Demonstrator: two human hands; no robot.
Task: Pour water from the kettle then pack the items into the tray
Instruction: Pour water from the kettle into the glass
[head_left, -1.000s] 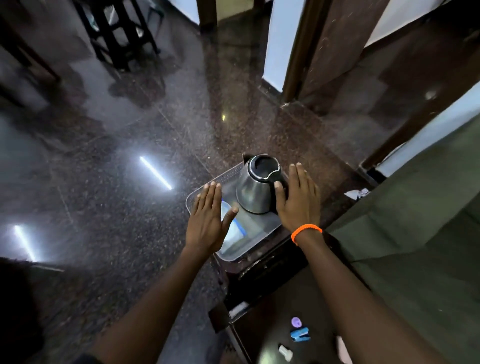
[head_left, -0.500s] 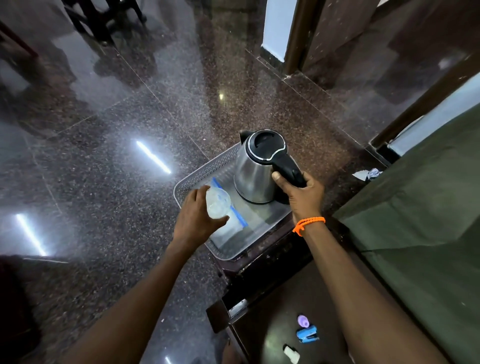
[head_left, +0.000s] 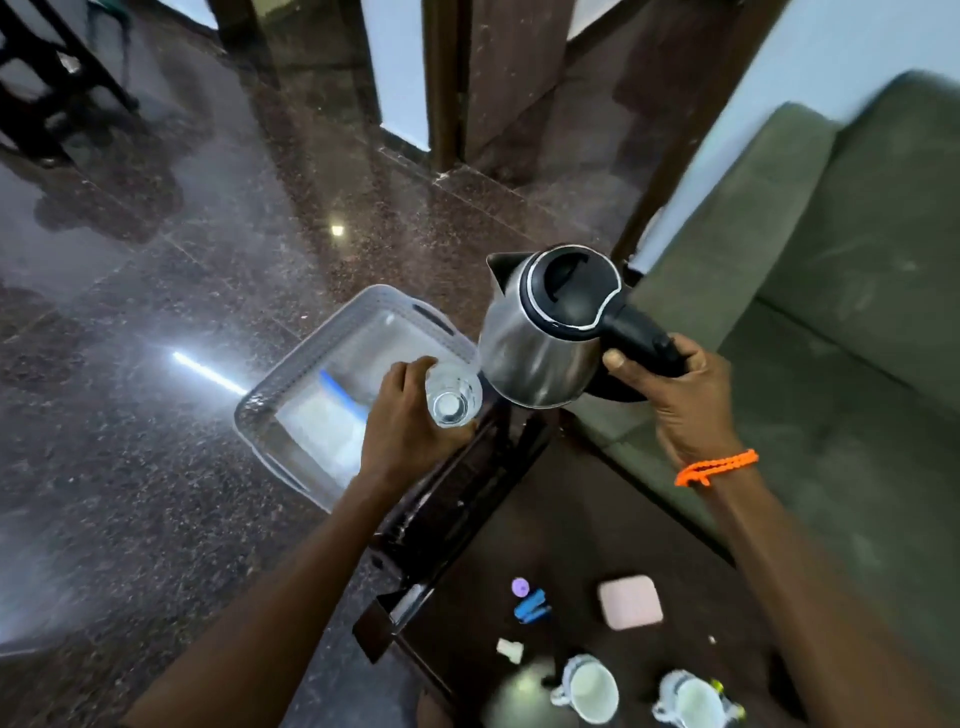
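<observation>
My right hand (head_left: 680, 395) grips the black handle of a steel kettle (head_left: 540, 343) and holds it in the air over the table's far corner, its spout pointing away to the left. My left hand (head_left: 400, 421) holds a clear glass (head_left: 453, 396) just below and left of the kettle's body, at the tray's near-right edge. The grey perforated tray (head_left: 291, 374) sits on the table's far end; a clear bag with a blue strip (head_left: 337, 395) lies in it.
On the dark wooden table (head_left: 524, 519) near me lie two white cups (head_left: 589, 688), (head_left: 693, 701), a pink pad (head_left: 629, 601), a blue clip (head_left: 531, 612) and a purple cap (head_left: 520, 587). A green sofa (head_left: 831, 312) stands to the right, polished floor (head_left: 156, 312) to the left.
My right hand lifted the kettle out of the tray and carried it right. My left hand picked the glass out of the tray and raised it beside the kettle.
</observation>
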